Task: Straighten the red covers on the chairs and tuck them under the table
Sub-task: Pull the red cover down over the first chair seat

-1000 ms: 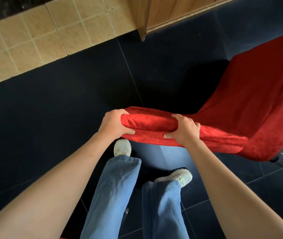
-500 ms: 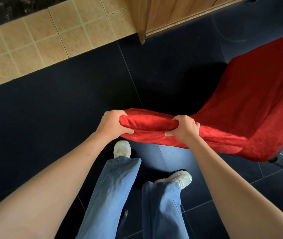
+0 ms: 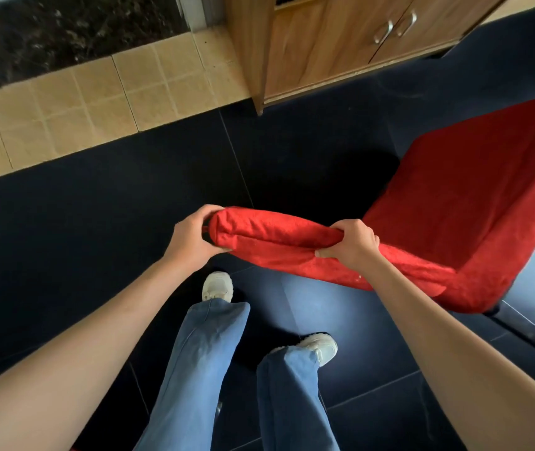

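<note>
Both hands clamped | left hand (image 3: 191, 234), right hand (image 3: 352, 244) on red cover (image 3: 455, 203) at chair-back top edge | view tipped up since; cover unstraightened.

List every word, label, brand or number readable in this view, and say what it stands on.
None: no readable text shows anywhere.
The red chair cover, gripped by the left hand and right hand, is plain.
The wooden cabinet, floor tiles and shoes carry no legible marks.
</note>
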